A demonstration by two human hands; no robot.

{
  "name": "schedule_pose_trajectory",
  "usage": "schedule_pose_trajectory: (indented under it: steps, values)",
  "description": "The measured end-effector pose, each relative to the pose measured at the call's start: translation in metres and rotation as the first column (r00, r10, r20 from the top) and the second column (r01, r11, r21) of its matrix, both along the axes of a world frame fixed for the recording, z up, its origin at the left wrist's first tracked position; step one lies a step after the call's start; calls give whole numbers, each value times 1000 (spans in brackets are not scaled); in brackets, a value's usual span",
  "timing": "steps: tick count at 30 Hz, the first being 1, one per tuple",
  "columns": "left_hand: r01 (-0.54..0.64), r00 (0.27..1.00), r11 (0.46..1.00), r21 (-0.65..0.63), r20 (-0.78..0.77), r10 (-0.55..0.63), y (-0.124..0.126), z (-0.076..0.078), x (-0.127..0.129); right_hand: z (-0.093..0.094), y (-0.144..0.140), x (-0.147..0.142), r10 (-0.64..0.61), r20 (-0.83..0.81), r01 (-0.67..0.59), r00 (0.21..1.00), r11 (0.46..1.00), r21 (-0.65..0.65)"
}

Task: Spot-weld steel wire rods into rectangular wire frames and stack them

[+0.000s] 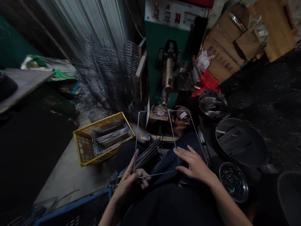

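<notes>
A thin rectangular wire frame [164, 111] with a middle cross wire lies over my lap, its far edge near the green welding machine [168, 47]. My left hand [130, 182] pinches the frame's near left corner. My right hand [194, 163] rests on the frame's right half, fingers spread, touching the middle wire. A bundle of loose straight wires [147, 153] lies under the frame on my left knee.
A yellow crate [82, 147] with wire racks sits to the left. Stacked finished wire frames [105, 75] stand behind it. On the right are dark basins of wire rods [240, 141], a metal bowl of small parts [234, 182] and cardboard boxes [223, 59]. A blue crate [75, 207] is near left.
</notes>
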State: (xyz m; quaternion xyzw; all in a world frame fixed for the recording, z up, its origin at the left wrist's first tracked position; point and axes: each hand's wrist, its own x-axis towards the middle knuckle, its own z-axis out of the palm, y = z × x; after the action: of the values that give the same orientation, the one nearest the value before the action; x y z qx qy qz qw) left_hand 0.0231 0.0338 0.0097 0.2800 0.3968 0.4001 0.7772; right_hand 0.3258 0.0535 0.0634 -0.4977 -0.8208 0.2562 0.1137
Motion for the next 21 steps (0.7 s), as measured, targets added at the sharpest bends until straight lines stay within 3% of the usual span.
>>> schedule_pose_trajectory:
  steps: [5, 8, 12, 16, 21]
  values:
    - [48, 998, 999, -10, 48, -48, 2, -4, 15, 0, 6, -39, 137, -102, -143, 985, 988, -58]
    - [49, 997, 999, -19, 60, -48, 2, -7, 17, 3, 4, -43, 171, -126, -180, 977, 982, -63]
    - [14, 1000, 1000, 18, 20, -14, 2, -10, 9, -4, -2, -13, -21, -41, 21, 999, 1000, 1]
    - [9, 1000, 999, 44, 13, -9, 4, -11, 4, -12, -6, 8, -273, -3, 272, 962, 957, 99]
    - [13, 999, 998, 56, 49, -16, 8, -10, 6, -10, -10, -12, -118, -154, 117, 981, 993, -17]
